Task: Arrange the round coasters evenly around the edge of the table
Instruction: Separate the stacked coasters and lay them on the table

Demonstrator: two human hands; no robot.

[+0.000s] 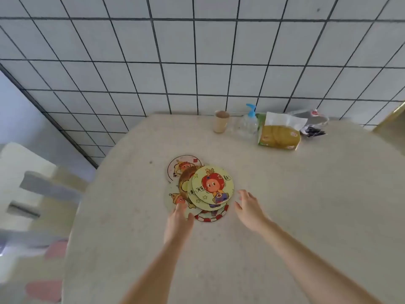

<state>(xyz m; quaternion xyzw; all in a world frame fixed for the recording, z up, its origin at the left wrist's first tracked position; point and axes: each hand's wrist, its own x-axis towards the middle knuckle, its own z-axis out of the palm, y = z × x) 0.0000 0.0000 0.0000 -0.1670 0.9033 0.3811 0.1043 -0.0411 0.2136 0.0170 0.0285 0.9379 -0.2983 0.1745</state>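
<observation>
Coasters: a loose, overlapping pile of round coasters sits near the middle of the table, none out at the edge yet.
Top coaster: a yellow coaster with a red-haired cartoon figure lies uppermost, tilted over the others.
Other coasters: a white one peeks out at the far left, a red-and-white rimmed one at the near side.
Left hand: the left hand reaches in, fingertips pressing down on the pale coaster at the near left of the pile; nothing is gripped.
Right hand: the right hand hovers just beside the pile, fingers spread and loose, holding nothing.
Far edge: a paper cup, a clear pump bottle, a tissue pack and a crumpled plastic bag stand by the tiled wall.
Left side: a chair stands beside the table.
</observation>
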